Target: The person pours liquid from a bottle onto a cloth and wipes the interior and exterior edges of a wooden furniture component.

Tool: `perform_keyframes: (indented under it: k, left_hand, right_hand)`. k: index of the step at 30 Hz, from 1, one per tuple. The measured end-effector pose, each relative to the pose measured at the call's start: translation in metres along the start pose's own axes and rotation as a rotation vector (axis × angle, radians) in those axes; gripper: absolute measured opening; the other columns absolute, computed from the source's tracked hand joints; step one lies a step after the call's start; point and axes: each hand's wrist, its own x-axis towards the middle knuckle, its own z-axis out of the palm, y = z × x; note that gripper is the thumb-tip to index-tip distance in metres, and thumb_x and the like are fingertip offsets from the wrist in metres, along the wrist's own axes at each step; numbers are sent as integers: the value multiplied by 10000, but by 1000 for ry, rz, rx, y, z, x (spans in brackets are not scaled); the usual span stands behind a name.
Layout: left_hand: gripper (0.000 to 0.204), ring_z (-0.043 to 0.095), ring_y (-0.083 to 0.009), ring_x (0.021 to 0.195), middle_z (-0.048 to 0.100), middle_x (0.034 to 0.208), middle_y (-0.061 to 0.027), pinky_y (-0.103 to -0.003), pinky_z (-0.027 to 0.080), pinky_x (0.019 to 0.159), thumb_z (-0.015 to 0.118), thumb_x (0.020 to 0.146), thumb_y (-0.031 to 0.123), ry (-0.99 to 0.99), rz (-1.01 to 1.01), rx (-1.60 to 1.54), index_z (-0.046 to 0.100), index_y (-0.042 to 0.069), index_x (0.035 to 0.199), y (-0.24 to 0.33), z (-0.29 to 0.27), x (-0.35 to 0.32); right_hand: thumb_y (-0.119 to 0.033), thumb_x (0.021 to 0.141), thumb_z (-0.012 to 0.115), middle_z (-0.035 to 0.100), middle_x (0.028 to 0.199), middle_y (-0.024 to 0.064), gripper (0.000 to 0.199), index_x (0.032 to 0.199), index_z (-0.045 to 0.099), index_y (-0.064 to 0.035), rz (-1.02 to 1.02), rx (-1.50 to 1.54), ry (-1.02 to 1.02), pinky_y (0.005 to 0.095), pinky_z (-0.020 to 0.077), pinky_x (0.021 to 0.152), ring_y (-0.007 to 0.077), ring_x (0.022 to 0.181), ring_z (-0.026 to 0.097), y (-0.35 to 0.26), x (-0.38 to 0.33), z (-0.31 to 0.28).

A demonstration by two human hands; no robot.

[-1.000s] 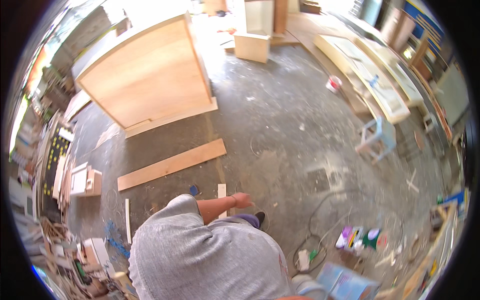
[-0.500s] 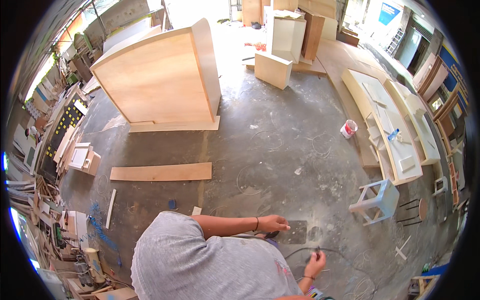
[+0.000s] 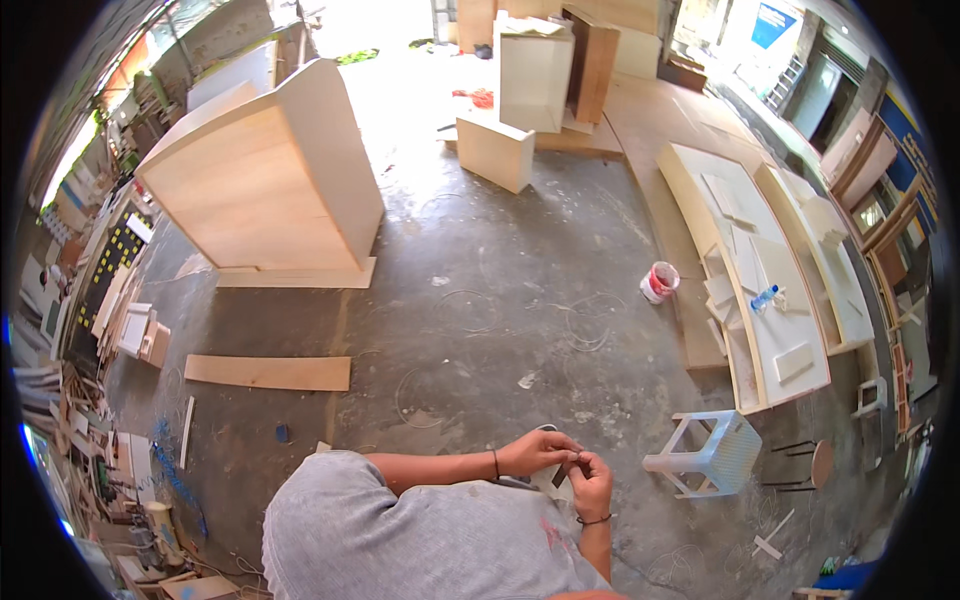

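Observation:
My left hand (image 3: 537,454) and my right hand (image 3: 592,482) meet in front of my body, fingertips together. The fingers of both are closed in a pinch. Whatever lies between them is too small or hidden to make out. A short dark strip (image 3: 559,477) shows just below the fingertips, against a pale patch; whether it is held cannot be told. Nearest to my right hand stands a pale blue stool (image 3: 715,452) on the floor.
Ahead on the left stands a large wooden cabinet (image 3: 262,185), with a flat board (image 3: 268,372) nearer. A red and white bucket (image 3: 660,283) sits beside a long open cabinet (image 3: 770,290) on the right. Thin loops of wire (image 3: 590,325) lie on the concrete floor.
My right hand has moved up and left to meet my left hand, whose fingers are now drawn together. The view has turned right; the black cable near my right hand is no longer plainly seen.

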Motion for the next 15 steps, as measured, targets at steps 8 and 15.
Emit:
perform_keyframes:
  k: [8, 15]
  left_hand:
    - [151, 610, -138, 990, 682, 1033, -77, -291, 481, 877, 593, 936, 140, -213, -50, -226, 654, 13, 991, 55, 45, 242]
    - [131, 624, -145, 968, 675, 1025, -61, -303, 495, 843, 594, 936, 172, -35, -186, -342, 605, 64, 1008, 74, 64, 415]
  right_hand:
    - [-103, 852, 664, 664, 821, 33, 184, 1005, 659, -2, 28, -86, 435, 234, 477, 641, 72, 710, 582, -60, 92, -162]
    - [-188, 897, 640, 650, 845, 11, 192, 1007, 633, -30, 193, 335, 893, 207, 432, 602, 77, 741, 598, -8, 121, -313]
